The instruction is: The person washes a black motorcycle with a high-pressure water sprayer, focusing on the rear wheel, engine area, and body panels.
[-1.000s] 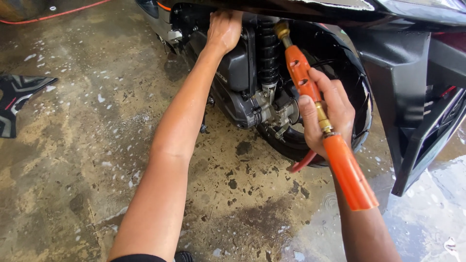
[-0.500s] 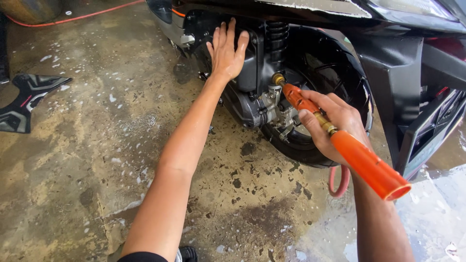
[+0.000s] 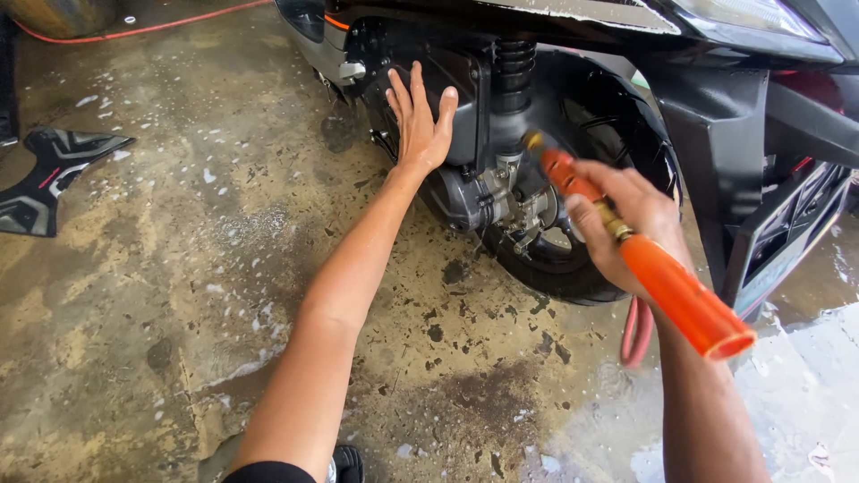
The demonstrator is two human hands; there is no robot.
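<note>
Now that the left hand [image 3: 420, 121] has slid down flat, fingers spread, onto the scooter [image 3: 465, 89], the right hand [image 3: 626, 224] — clenched around the orange spray gun [image 3: 662, 277] — points it lower at the engine [image 3: 501, 192].

The left arm reaches long and nearly straight from the near edge toward the far middle, bare from a dark sleeve hem at the shoulder. Its wrist is bent back a little, and the left hand [image 3: 420, 121] is flat and open, palm pressed forward, fingers spread and pointing up, thumb out to the right. The right arm comes up from the near right corner, forearm bare and steeper. The right hand [image 3: 626, 224] is curled in a closed grip, knuckles up and to the right, thumb wrapped on the near side, wrist roughly in line with the forearm.
</note>
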